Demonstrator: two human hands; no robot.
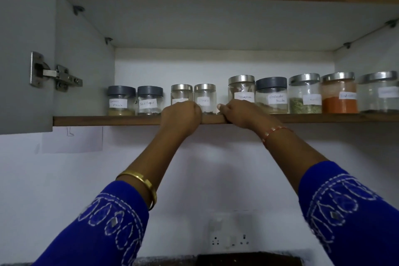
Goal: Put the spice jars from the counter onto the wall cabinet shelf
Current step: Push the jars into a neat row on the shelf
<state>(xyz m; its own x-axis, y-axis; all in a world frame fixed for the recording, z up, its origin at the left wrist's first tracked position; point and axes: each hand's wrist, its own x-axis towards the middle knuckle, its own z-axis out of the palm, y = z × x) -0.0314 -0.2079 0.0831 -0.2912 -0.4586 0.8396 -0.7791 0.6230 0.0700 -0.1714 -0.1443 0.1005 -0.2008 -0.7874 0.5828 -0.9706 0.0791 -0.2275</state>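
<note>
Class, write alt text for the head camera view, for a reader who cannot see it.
Two hands reach up to a wall cabinet shelf lined with nine labelled spice jars: the left hand is at a small steel-lidded jar, the right hand at a taller steel-lidded jar. The jar labelled cloves stands between them, and the cabinet door is open at left.

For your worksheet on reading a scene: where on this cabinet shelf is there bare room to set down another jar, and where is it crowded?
Bare shelf lies between the cabinet's left wall and the garam masala jar. A narrower gap sits between the cloves jar and the cinnamon jar, with the right hand beside it. From the cinnamon jar rightward, jars stand nearly touching.
</note>
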